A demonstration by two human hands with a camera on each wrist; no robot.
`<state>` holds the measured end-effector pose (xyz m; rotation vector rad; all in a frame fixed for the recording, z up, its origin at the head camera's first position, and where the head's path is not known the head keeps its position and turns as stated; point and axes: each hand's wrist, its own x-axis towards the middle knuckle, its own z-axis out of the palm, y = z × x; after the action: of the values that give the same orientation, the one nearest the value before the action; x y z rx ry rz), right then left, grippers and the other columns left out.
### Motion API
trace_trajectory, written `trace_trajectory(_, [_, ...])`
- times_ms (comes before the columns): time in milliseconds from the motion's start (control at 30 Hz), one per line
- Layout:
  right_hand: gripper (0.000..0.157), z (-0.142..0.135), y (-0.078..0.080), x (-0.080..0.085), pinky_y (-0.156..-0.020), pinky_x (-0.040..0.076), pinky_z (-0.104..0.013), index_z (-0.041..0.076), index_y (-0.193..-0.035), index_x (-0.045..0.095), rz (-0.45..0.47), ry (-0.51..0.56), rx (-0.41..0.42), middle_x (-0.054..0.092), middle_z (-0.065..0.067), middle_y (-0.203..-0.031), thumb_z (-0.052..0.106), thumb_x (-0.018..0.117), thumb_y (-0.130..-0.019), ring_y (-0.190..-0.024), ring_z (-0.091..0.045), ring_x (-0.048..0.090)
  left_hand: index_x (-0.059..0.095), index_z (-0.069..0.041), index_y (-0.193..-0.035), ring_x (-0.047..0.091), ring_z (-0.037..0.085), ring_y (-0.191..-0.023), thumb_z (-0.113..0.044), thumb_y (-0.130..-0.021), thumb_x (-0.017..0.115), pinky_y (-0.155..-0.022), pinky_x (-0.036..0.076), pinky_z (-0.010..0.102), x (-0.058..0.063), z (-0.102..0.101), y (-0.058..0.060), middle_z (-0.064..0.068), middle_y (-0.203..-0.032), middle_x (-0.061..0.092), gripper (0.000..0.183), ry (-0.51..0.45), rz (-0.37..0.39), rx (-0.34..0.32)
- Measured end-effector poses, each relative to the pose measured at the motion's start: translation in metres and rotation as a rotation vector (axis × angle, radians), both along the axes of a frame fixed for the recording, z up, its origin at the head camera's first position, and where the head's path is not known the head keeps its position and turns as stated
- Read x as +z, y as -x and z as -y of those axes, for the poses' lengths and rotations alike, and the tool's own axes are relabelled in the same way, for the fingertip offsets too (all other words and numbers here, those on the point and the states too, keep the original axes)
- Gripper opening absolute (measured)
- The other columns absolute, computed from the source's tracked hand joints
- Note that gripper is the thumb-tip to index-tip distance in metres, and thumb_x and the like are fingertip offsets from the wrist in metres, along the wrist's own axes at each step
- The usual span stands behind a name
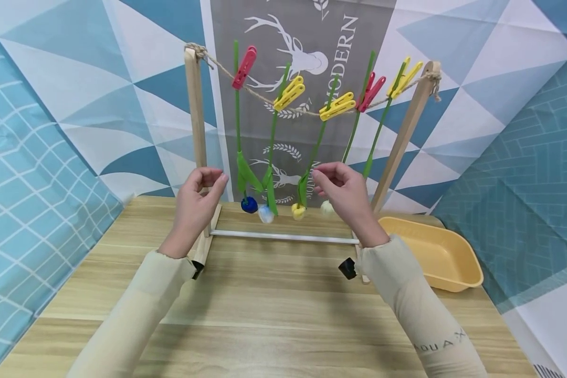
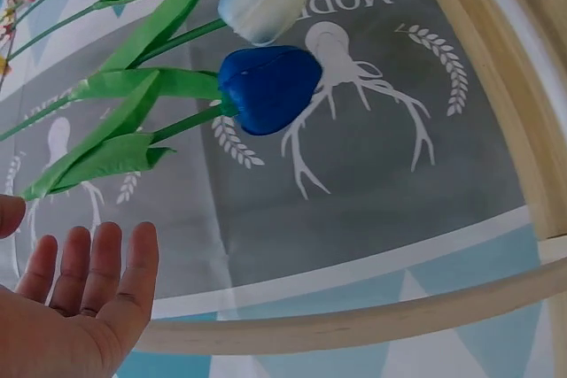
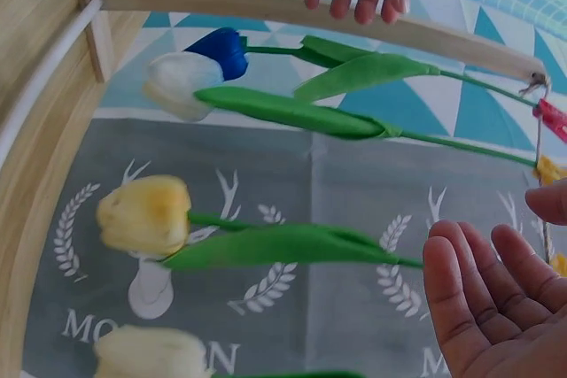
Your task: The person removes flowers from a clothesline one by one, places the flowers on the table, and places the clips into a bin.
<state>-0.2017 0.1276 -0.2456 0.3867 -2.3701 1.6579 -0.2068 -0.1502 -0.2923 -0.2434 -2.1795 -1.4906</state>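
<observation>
Several artificial tulips hang head-down from a twine line (image 1: pixel 260 97), each clipped by its green stem with red or yellow clothespins (image 1: pixel 289 93). A blue tulip (image 2: pixel 270 88) and a pale blue-white tulip (image 3: pixel 182 86) hang side by side at the left. Further right are a yellow tulip (image 3: pixel 143 216) and a cream tulip (image 3: pixel 152 356). My left hand (image 1: pixel 199 197) is in the air by the left post, its loosely bent fingers holding nothing. Near the yellow tulip's leaf my right hand (image 1: pixel 342 191) hovers with relaxed fingers, nothing in them. It hides the rightmost flower head.
The wooden frame has a left post (image 1: pixel 196 110), a right post (image 1: pixel 406 131) and a white crossbar (image 1: pixel 283 237) low between them. A yellow plastic basin (image 1: pixel 472 262) stands at the right on the wood-grain table (image 1: pixel 264 320). Patterned cloth (image 1: pixel 137 47) hangs close behind.
</observation>
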Motion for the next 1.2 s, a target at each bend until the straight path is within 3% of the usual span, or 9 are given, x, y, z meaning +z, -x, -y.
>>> trace_trajectory(300, [0.027,0.024,0.003,0.021,-0.072,0.054,-0.026,0.008,-0.109,0.062,-0.047,0.029,0.067,0.064,-0.012,-0.097,0.029,0.06,-0.091,-0.078,-0.015,0.064,0.054,-0.004,-0.118,0.057,0.007,-0.09,-0.031,-0.094,0.055,-0.075,0.048,0.015,0.019,-0.009,0.004,0.001,-0.106,0.056,0.036,-0.031,-0.049,-0.057])
trace_trajectory(533, [0.027,0.045,0.005,0.044,-0.075,0.054,-0.028,0.006,-0.11,0.062,-0.088,0.041,0.128,0.064,-0.013,-0.097,0.025,0.06,-0.091,-0.079,-0.018,0.063,0.052,-0.001,-0.117,0.056,0.022,-0.093,-0.029,-0.096,0.05,-0.078,0.049,0.014,0.033,-0.012,0.013,0.0,-0.101,0.055,0.035,-0.048,-0.074,-0.055])
trace_trajectory(733, [0.025,0.059,0.006,0.067,-0.077,0.053,-0.032,0.006,-0.109,0.062,-0.152,0.054,0.143,0.065,-0.009,-0.094,0.022,0.06,-0.091,-0.077,-0.017,0.062,0.05,-0.003,-0.119,0.055,0.019,-0.094,-0.03,-0.097,0.048,-0.083,0.052,0.022,0.044,-0.017,0.018,-0.001,-0.101,0.054,0.035,-0.053,-0.067,-0.066])
trace_trajectory(900, [0.024,0.07,0.007,0.087,-0.077,0.053,-0.028,0.005,-0.11,0.061,-0.177,0.093,0.143,0.065,-0.007,-0.092,0.019,0.06,-0.091,-0.078,-0.015,0.062,0.047,-0.005,-0.12,0.054,0.02,-0.096,-0.031,-0.098,0.045,-0.087,0.051,0.031,0.054,-0.023,0.02,0.0,-0.102,0.052,0.034,-0.058,-0.08,-0.077])
trace_trajectory(1200, [0.028,0.081,0.008,0.114,-0.081,0.052,-0.022,0.005,-0.116,0.058,-0.173,0.101,0.131,0.065,-0.01,-0.1,0.018,0.059,-0.091,-0.086,-0.015,0.063,0.046,-0.006,-0.12,0.052,0.016,-0.094,-0.032,-0.098,0.043,-0.083,0.048,0.024,0.072,-0.032,0.025,-0.003,-0.102,0.049,0.034,-0.066,-0.09,-0.107])
